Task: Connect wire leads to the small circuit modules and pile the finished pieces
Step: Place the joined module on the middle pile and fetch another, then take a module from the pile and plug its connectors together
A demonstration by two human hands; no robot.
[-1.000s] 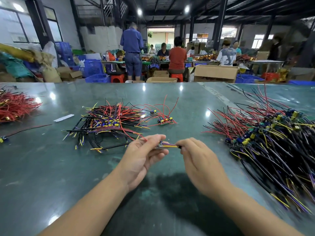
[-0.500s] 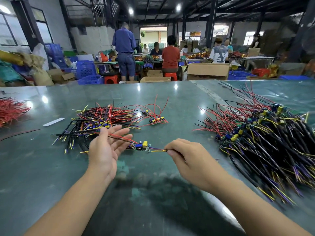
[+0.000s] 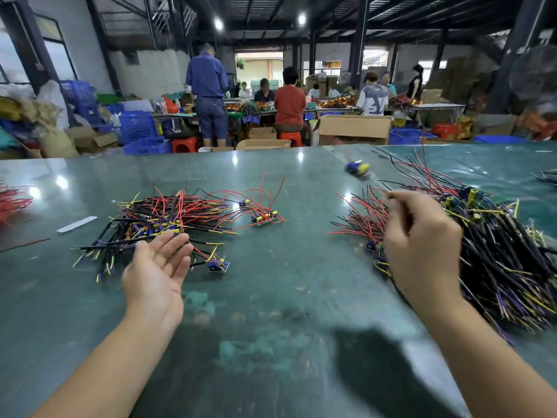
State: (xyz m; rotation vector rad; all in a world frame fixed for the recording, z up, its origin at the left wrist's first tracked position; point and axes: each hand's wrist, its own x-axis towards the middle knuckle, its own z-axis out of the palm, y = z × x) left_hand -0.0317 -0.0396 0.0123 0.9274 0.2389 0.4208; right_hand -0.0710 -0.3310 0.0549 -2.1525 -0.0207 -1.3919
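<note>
My left hand (image 3: 156, 267) is open, palm up with straight fingers, at the near edge of the left pile of wired modules (image 3: 162, 215). A small blue and yellow module with leads (image 3: 218, 264) lies on the table just right of that hand, not touching it. My right hand (image 3: 422, 245) hovers over the big right pile of modules with black, red and yellow wires (image 3: 506, 254). Its fingers are curled and pinch thin wire leads (image 3: 376, 203) at the pile's left edge. A blurred blue and yellow module (image 3: 357, 168) shows beyond the fingertips; what it is attached to is unclear.
The green table (image 3: 271, 297) runs wide in front of me. A bundle of red wires (image 3: 12, 200) and a white strip (image 3: 77, 223) lie at far left. Modules with red leads (image 3: 265, 217) sit mid-table. People and cardboard boxes (image 3: 355, 126) are beyond the far edge.
The module both hands held now lies beside the left pile. My left hand let go and opened. My right hand swung right to the big pile and closed on wires there.
</note>
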